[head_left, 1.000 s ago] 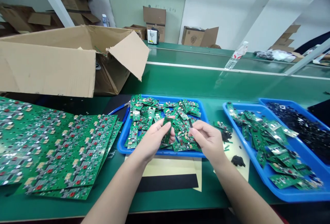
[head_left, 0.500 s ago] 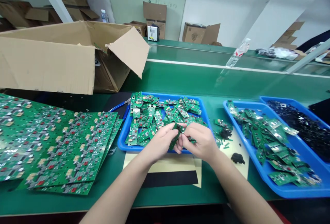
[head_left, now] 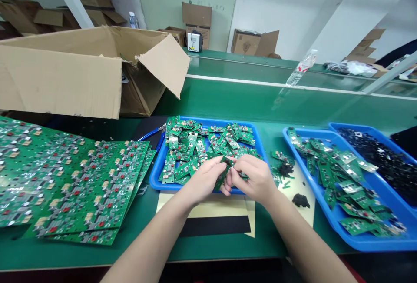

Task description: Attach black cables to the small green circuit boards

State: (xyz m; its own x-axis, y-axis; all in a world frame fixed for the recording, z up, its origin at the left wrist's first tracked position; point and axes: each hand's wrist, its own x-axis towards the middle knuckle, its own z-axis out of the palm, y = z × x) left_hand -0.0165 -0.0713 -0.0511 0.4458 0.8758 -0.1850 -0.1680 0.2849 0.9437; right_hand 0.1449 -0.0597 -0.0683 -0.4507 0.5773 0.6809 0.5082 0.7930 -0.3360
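My left hand (head_left: pixel 202 181) and my right hand (head_left: pixel 257 178) meet over the front edge of a blue tray (head_left: pixel 155 173) heaped with several small green circuit boards. Both hands pinch one small green circuit board (head_left: pixel 223 173) held between them, its edge tilted toward me. The fingers of each hand are closed on it. A yellow sheet with a black strip (head_left: pixel 213 225) lies on the green table just below my hands.
Large green panel boards (head_left: pixel 65 183) are stacked at the left. An open cardboard box (head_left: pixel 74 72) stands behind them. At the right a second blue tray (head_left: pixel 358 241) holds small boards, and a third (head_left: pixel 378 131) holds black parts. Black bits (head_left: pixel 300 200) lie loose between trays. A green conveyor (head_left: pixel 260 96) runs behind.
A second ago my hands were apart over the tray, the left holding the board; they came together toward me and now both grip it. Little has moved in the last half second.
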